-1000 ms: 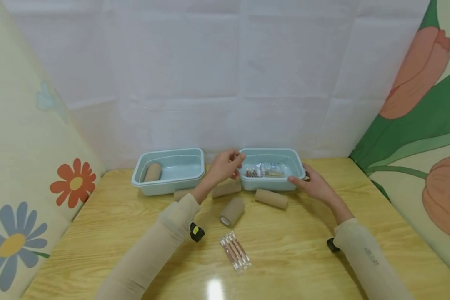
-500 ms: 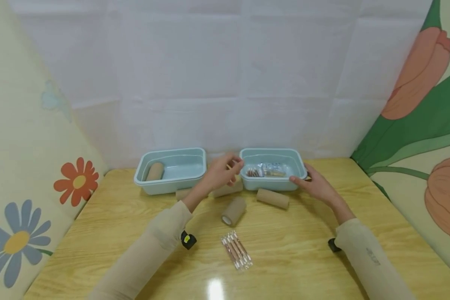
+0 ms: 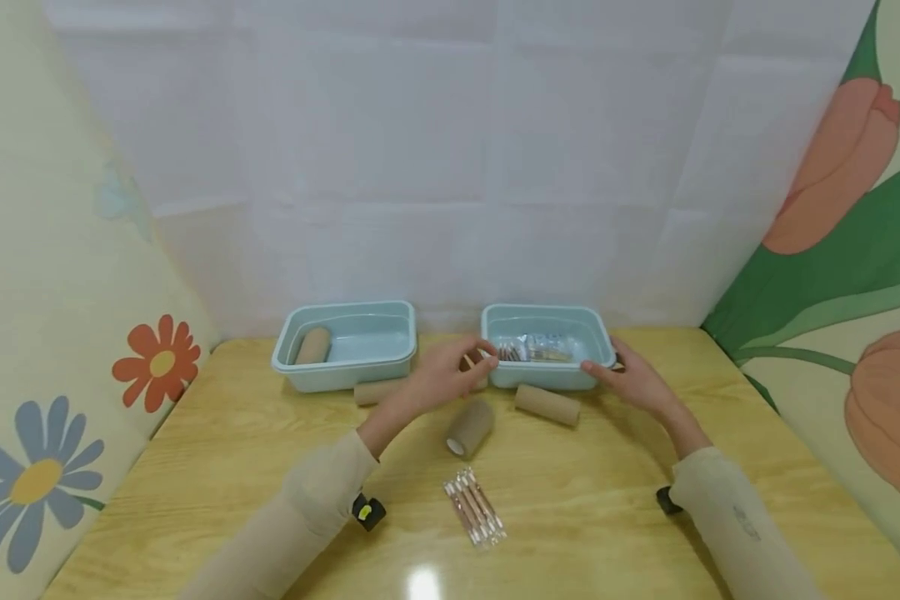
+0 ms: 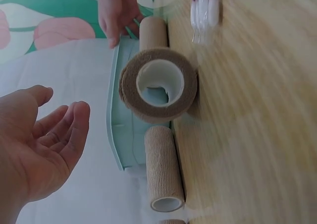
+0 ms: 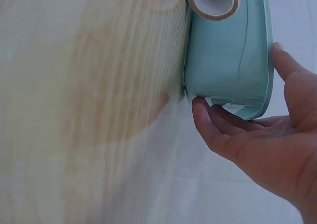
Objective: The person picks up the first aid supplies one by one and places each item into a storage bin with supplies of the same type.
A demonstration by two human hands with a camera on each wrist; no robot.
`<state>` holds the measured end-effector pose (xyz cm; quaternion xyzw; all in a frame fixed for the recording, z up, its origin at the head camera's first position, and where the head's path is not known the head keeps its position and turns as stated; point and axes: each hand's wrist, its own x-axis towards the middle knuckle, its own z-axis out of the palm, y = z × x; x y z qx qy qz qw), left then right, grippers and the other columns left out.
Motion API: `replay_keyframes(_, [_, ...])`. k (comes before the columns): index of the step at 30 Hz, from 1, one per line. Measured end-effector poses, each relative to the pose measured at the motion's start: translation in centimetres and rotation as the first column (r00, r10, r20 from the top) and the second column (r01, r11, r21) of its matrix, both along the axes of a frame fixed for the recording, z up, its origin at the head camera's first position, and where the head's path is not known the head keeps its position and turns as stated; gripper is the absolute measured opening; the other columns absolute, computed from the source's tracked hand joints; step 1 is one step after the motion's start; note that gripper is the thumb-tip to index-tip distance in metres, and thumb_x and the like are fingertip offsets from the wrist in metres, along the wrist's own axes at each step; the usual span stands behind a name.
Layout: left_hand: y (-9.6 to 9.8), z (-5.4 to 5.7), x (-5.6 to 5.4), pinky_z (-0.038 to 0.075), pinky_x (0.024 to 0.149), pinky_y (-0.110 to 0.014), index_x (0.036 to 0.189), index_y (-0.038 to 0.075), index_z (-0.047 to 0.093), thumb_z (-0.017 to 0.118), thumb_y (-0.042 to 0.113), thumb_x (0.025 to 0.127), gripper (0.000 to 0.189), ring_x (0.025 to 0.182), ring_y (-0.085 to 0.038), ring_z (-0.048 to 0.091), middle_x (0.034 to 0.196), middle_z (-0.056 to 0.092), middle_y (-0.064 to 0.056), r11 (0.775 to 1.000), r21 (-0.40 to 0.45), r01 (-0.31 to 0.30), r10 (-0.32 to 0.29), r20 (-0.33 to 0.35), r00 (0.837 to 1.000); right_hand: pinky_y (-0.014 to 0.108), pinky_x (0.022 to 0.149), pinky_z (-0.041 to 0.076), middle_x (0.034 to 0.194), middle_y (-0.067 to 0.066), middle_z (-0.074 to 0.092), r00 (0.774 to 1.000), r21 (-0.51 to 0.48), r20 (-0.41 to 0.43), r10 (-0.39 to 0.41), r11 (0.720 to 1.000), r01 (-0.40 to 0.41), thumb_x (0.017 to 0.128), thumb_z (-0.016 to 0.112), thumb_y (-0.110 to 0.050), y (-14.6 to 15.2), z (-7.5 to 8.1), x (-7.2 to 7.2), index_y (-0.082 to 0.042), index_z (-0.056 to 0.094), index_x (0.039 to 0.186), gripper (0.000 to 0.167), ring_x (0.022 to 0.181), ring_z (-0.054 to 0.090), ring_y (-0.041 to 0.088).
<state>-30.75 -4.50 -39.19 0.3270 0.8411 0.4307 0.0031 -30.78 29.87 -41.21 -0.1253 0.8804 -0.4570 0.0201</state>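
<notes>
My right hand [image 3: 633, 379] grips the right end of a light blue plastic bin [image 3: 543, 379], thumb on its rim. In the right wrist view, the fingers of that hand [image 5: 257, 135] curl against the end wall of the bin [image 5: 223, 65]. Clear packs of swabs [image 3: 547, 348] lie in this bin. My left hand [image 3: 450, 371] hovers by the bin's left end with loosely bent fingers. Nothing is in the left hand [image 4: 42, 144] in its wrist view. Beneath it, a brown bandage roll [image 4: 161, 167] is partly hidden in the head view.
A second light blue bin [image 3: 352, 375] holds one bandage roll [image 3: 312, 346]. More rolls lie before the bins, including a thick one [image 3: 470, 428] and a slim one [image 3: 547, 404]. A pack of cotton swabs [image 3: 475, 508] rests nearer on the wooden table [image 3: 570, 517].
My left hand has come down and slightly nearer, from above the gap between the bins. The right hand stays on its bin. The head view has shifted slightly.
</notes>
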Motion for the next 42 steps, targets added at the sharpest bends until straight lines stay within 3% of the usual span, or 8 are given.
replay_keyframes(9, [-0.3,-0.8,2.7,0.056,0.073,-0.029,0.125,0.01,0.067,0.058,0.03,0.106,0.029,0.085,-0.009,0.065,0.1,0.068,0.006,0.993,-0.088,0.078,-0.084,-0.065,0.994,0.05,0.09,0.052,0.148,0.027,0.044,1.0,-0.002,-0.004,-0.022,1.0,0.022,0.1,0.062,-0.051,0.5,-2.5,-0.9,-0.006,0.02,0.162,0.088,0.127,0.048,0.045])
replay_keyframes(17, [-0.6,-1.1,5.1,0.056,0.076,-0.028,0.125,0.007,0.067,0.06,0.027,0.105,0.029,0.088,-0.011,0.066,0.101,0.069,0.002,0.98,-0.086,0.182,-0.186,-0.04,0.982,0.052,0.092,0.051,0.15,0.027,0.042,0.999,0.012,0.009,-0.033,0.999,0.033,0.099,0.062,-0.054,0.8,-2.3,-0.8,-0.008,0.02,0.163,0.09,0.13,0.047,0.045])
replay_keyframes(21, [-0.9,-1.2,5.8,0.055,0.078,-0.026,0.125,0.008,0.067,0.063,0.021,0.104,0.025,0.089,-0.009,0.065,0.098,0.068,0.004,0.968,-0.109,0.228,-0.235,-0.055,0.97,0.052,0.092,0.051,0.15,0.029,0.04,1.0,0.013,-0.002,-0.019,1.0,0.019,0.1,0.061,-0.053,0.9,-2.1,-0.8,-0.007,0.018,0.163,0.09,0.13,0.046,0.046])
replay_keyframes(24, [-1.0,-1.4,6.1,0.054,0.081,-0.024,0.127,0.007,0.065,0.064,0.016,0.103,0.026,0.091,-0.006,0.064,0.099,0.068,0.005,0.952,-0.141,0.273,-0.279,-0.026,0.96,0.052,0.091,0.052,0.15,0.029,0.04,1.0,0.016,-0.001,-0.017,1.0,0.017,0.1,0.061,-0.054,1.0,-2.0,-0.7,-0.007,0.018,0.163,0.09,0.129,0.046,0.046])
replay_keyframes(31, [-1.0,-1.5,6.8,0.051,0.091,-0.024,0.132,0.001,0.062,0.066,0.005,0.098,0.034,0.106,-0.014,0.062,0.115,0.064,-0.008,0.882,-0.284,0.376,-0.382,0.037,0.923,0.051,0.091,0.052,0.15,0.029,0.041,1.0,0.023,-0.005,-0.022,1.0,0.022,0.099,0.061,-0.053,1.0,-1.6,-0.7,-0.005,0.019,0.163,0.09,0.13,0.046,0.047])
replay_keyframes(34, [-0.9,-1.4,7.3,0.048,0.093,-0.025,0.132,0.006,0.064,0.071,0.01,0.096,0.037,0.109,-0.016,0.061,0.118,0.065,-0.005,0.837,-0.428,0.341,-0.388,-0.024,0.921,0.051,0.091,0.052,0.15,0.029,0.041,1.0,0.019,-0.01,-0.023,1.0,0.023,0.1,0.061,-0.053,0.9,-1.4,-0.8,-0.005,0.02,0.162,0.089,0.13,0.046,0.047])
replay_keyframes(38, [-0.7,-1.3,8.3,0.044,0.102,-0.039,0.13,0.012,0.067,0.077,0.021,0.093,0.04,0.111,-0.012,0.059,0.123,0.067,0.003,0.762,-0.593,0.261,-0.403,-0.118,0.908,0.052,0.091,0.051,0.149,0.03,0.041,1.0,0.019,-0.013,-0.018,1.0,0.018,0.1,0.062,-0.051,0.6,-1.3,-0.7,-0.003,0.019,0.162,0.089,0.13,0.046,0.047])
replay_keyframes(42, [-0.6,-1.4,9.4,0.036,0.108,-0.048,0.131,0.018,0.067,0.079,0.023,0.09,0.043,0.116,-0.009,0.056,0.125,0.066,0.008,0.688,-0.694,0.211,-0.424,-0.15,0.893,0.053,0.091,0.051,0.149,0.031,0.041,1.0,0.015,-0.012,-0.002,1.0,0.003,0.101,0.062,-0.046,0.5,-1.4,-0.7,-0.002,0.018,0.162,0.086,0.13,0.046,0.047])
